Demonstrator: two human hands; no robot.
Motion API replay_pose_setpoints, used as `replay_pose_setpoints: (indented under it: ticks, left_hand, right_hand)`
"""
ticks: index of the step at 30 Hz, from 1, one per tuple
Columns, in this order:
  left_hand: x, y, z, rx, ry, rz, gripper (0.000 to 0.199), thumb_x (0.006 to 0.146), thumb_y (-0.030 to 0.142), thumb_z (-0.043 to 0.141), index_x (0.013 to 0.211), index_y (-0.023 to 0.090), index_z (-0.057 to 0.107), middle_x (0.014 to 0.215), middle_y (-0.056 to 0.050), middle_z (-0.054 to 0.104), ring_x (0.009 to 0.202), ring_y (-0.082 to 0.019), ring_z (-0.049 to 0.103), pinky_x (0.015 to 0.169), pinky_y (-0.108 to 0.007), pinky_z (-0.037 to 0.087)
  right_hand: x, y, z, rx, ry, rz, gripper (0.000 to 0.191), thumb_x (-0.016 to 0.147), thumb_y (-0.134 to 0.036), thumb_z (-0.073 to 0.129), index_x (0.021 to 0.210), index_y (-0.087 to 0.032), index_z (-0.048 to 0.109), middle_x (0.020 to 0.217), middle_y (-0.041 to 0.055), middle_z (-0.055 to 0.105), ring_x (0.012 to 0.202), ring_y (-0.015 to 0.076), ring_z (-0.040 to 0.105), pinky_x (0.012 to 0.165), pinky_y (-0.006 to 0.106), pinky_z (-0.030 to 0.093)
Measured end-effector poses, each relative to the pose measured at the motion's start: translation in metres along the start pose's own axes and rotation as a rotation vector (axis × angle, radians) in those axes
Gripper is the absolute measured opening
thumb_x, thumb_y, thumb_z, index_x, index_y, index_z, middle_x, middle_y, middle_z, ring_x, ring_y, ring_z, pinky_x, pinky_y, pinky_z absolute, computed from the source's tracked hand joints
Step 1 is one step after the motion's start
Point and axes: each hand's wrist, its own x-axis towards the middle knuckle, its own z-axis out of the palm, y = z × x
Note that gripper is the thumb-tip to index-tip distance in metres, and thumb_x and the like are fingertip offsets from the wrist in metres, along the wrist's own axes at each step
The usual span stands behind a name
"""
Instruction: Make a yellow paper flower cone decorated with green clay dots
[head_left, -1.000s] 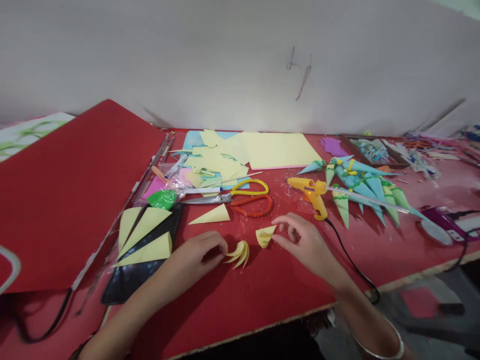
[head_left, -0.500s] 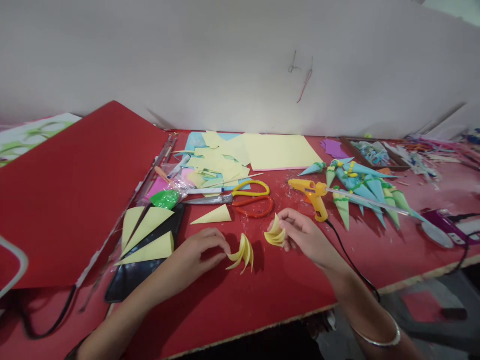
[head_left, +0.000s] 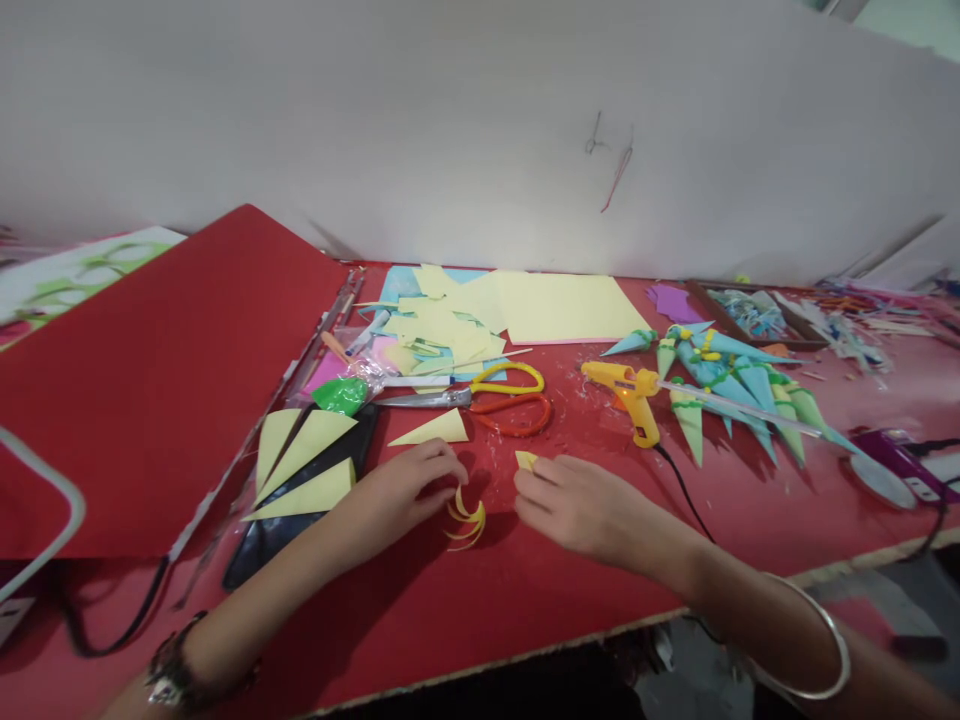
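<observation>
My left hand (head_left: 420, 485) pinches the upper end of a curled yellow paper piece (head_left: 469, 522), whose thin curved strips hang below the fingertips. To its right, my right hand (head_left: 570, 505) has its fingers closed round another yellow paper piece (head_left: 526, 460); only a small corner shows above the fingers. A pale yellow paper cone (head_left: 431, 430) lies just above my left hand. More pale yellow cones (head_left: 311, 450) rest on a black phone-like slab (head_left: 270, 540) beside my left forearm.
Scissors (head_left: 510, 400) with yellow and red handles lie beyond the hands. A yellow glue gun (head_left: 634, 395) is near a bunch of blue and green paper cones (head_left: 724, 375). Paper sheets (head_left: 574, 308) lie against the wall; a red board (head_left: 172, 380) stands left.
My right hand has turned over and moved left, hiding most of its yellow piece. The piece at my left hand has turned and shifted slightly left. The camera view has shifted slightly.
</observation>
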Motion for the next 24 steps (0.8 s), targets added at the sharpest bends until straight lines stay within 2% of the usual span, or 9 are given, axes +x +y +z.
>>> replay_pose_setpoints:
  ticks: [3, 5, 7, 10, 11, 14, 17, 21, 24]
  left_hand:
    - [-0.002, 0.003, 0.001, -0.011, 0.089, -0.016, 0.014, 0.081, 0.011, 0.045, 0.089, 0.02, 0.053, 0.09, -0.001, 0.056, 0.085, -0.013, 0.053, 0.077, -0.025, 0.042]
    - [-0.007, 0.006, 0.0, -0.013, 0.128, -0.018, 0.01, 0.081, 0.013, 0.046, 0.083, 0.019, 0.052, 0.083, 0.001, 0.056, 0.076, -0.012, 0.054, 0.07, -0.023, 0.043]
    - [-0.013, 0.008, 0.0, -0.012, 0.142, -0.001, 0.008, 0.08, 0.013, 0.047, 0.078, 0.019, 0.052, 0.077, 0.002, 0.055, 0.069, -0.01, 0.053, 0.064, -0.02, 0.043]
    - [-0.022, 0.01, 0.002, 0.0, 0.147, 0.081, 0.008, 0.081, 0.014, 0.048, 0.08, 0.019, 0.054, 0.078, 0.001, 0.056, 0.069, -0.009, 0.054, 0.062, -0.017, 0.043]
    - [-0.024, 0.009, 0.003, 0.015, 0.151, 0.112, 0.009, 0.081, 0.014, 0.048, 0.082, 0.02, 0.054, 0.079, 0.001, 0.056, 0.069, -0.009, 0.054, 0.062, -0.017, 0.043]
    - [-0.027, 0.008, 0.009, 0.074, 0.18, 0.17, 0.012, 0.084, 0.017, 0.045, 0.085, 0.02, 0.056, 0.079, -0.001, 0.057, 0.069, -0.01, 0.054, 0.061, -0.018, 0.042]
    - [-0.027, 0.006, 0.015, 0.089, 0.194, 0.188, 0.015, 0.086, 0.018, 0.042, 0.086, 0.02, 0.057, 0.079, -0.001, 0.058, 0.069, -0.01, 0.055, 0.061, -0.018, 0.043]
    - [-0.026, 0.003, 0.021, 0.111, 0.204, 0.198, 0.014, 0.086, 0.019, 0.044, 0.086, 0.021, 0.058, 0.079, -0.001, 0.059, 0.069, -0.01, 0.055, 0.061, -0.019, 0.043]
    - [-0.025, 0.003, 0.023, 0.158, 0.251, 0.225, 0.014, 0.086, 0.021, 0.044, 0.084, 0.021, 0.058, 0.078, -0.001, 0.06, 0.067, -0.01, 0.056, 0.06, -0.018, 0.043]
  right_hand:
    - [0.005, -0.002, 0.008, -0.011, -0.007, -0.084, 0.013, 0.084, -0.013, 0.046, 0.078, -0.016, 0.057, 0.094, 0.0067, 0.057, 0.08, 0.0192, 0.051, 0.062, 0.029, 0.04]
    - [0.006, -0.003, 0.01, 0.017, 0.007, -0.071, 0.013, 0.085, -0.015, 0.046, 0.078, -0.017, 0.056, 0.097, 0.0064, 0.057, 0.081, 0.0187, 0.051, 0.06, 0.028, 0.039]
    - [0.005, -0.004, 0.008, 0.09, 0.053, 0.039, 0.012, 0.086, -0.018, 0.045, 0.081, -0.018, 0.055, 0.094, 0.0054, 0.058, 0.08, 0.0174, 0.052, 0.06, 0.027, 0.039]
    - [-0.002, -0.004, -0.001, 0.277, 0.128, 0.331, 0.014, 0.088, -0.022, 0.042, 0.09, -0.017, 0.055, 0.082, 0.0023, 0.06, 0.072, 0.0128, 0.055, 0.061, 0.023, 0.04]
    - [-0.006, -0.003, -0.004, 0.323, 0.143, 0.39, 0.015, 0.089, -0.022, 0.041, 0.091, -0.017, 0.055, 0.08, 0.0021, 0.06, 0.071, 0.012, 0.055, 0.062, 0.022, 0.041]
    - [-0.024, 0.002, -0.005, 0.303, 0.217, 0.383, 0.021, 0.088, -0.019, 0.037, 0.086, -0.017, 0.058, 0.086, 0.0062, 0.06, 0.074, 0.0138, 0.056, 0.064, 0.024, 0.043]
    - [-0.043, 0.008, 0.003, 0.236, 0.316, 0.394, 0.023, 0.088, -0.017, 0.036, 0.088, -0.016, 0.059, 0.091, 0.0098, 0.058, 0.078, 0.0156, 0.056, 0.066, 0.027, 0.045]
    - [-0.058, 0.014, 0.007, 0.241, 0.355, 0.465, 0.019, 0.086, -0.016, 0.039, 0.091, -0.019, 0.058, 0.09, 0.0081, 0.057, 0.078, 0.0148, 0.057, 0.068, 0.027, 0.046]
    - [-0.061, 0.017, 0.001, 0.239, 0.445, 0.523, 0.016, 0.084, -0.013, 0.042, 0.089, -0.019, 0.056, 0.083, 0.0052, 0.058, 0.076, 0.0142, 0.057, 0.067, 0.026, 0.045]
